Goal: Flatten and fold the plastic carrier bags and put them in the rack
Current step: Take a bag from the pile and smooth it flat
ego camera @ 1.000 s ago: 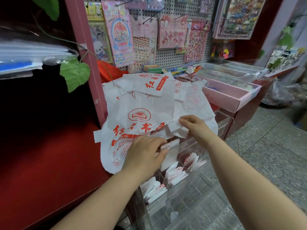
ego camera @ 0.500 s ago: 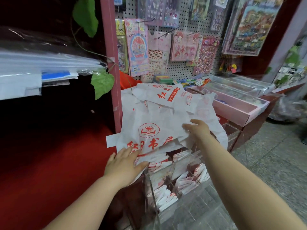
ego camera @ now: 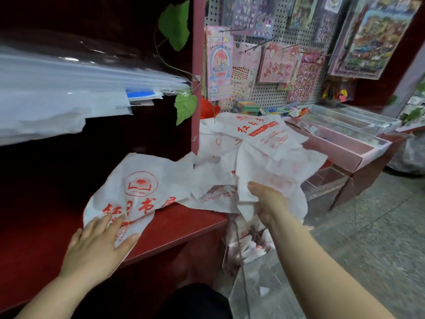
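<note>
The left hand [ego camera: 99, 245] lies flat, fingers spread, on the near end of a white carrier bag [ego camera: 140, 192] printed in red and spread on the red shelf [ego camera: 181, 224]. Well apart from it, the right hand [ego camera: 269, 203] is curled round the crumpled edge of a second bag [ego camera: 278, 169]. Just under the right hand is the clear rack [ego camera: 239, 270] with folded bags [ego camera: 249, 248] in it, and beyond both hands lie more bags in a pile [ego camera: 259, 132], a pink tray [ego camera: 345, 148] and a pegboard [ego camera: 264, 95].

I face a red post [ego camera: 197, 65]. Left of it I see a dark red shelf [ego camera: 172, 224], right of it a white pegboard [ego camera: 266, 93] hung with sticker sheets [ego camera: 278, 65], and lower right of it grey speckled floor [ego camera: 368, 238].
</note>
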Motion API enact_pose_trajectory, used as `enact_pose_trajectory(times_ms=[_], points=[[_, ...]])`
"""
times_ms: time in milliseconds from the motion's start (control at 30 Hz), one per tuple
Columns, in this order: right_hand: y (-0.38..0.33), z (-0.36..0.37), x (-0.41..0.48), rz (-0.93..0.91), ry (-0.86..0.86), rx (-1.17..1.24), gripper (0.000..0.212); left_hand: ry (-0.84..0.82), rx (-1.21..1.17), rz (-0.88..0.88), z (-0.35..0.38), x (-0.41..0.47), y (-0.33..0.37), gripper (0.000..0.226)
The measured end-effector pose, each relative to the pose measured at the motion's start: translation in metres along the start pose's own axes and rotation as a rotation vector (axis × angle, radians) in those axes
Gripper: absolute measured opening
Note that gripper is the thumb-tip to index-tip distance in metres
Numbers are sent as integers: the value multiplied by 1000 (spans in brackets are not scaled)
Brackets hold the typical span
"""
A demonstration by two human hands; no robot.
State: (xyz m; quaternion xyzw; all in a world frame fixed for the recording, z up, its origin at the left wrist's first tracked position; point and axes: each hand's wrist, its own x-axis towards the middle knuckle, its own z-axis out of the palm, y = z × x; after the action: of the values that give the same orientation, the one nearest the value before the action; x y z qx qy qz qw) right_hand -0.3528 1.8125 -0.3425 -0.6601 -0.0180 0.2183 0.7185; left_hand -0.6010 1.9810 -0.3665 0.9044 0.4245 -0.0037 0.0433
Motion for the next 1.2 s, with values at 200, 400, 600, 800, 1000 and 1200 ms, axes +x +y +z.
enact_pose_trajectory(times_ms=[200,400,600,800,1000,1200], points=[[24,38,-48,-3,-68,-76,17,-11,7,-108,-5,-19,-51,62],[44,100,-87,-5,-148,-252,23,13,-40,-232,-9,-29,-111,64],[57,182,-114,-63,-352,-423,25,78,-129,-317,-11,-30,-160,63],[56,265,-119,-70,-574,-633,30,252,-232,-357,1,-27,-177,56],[47,296,-91,-196,-600,-869,33,244,-169,-359,3,-23,-181,59],[54,278,-81,-306,-423,-740,50,265,-203,-325,-2,-24,-179,63]])
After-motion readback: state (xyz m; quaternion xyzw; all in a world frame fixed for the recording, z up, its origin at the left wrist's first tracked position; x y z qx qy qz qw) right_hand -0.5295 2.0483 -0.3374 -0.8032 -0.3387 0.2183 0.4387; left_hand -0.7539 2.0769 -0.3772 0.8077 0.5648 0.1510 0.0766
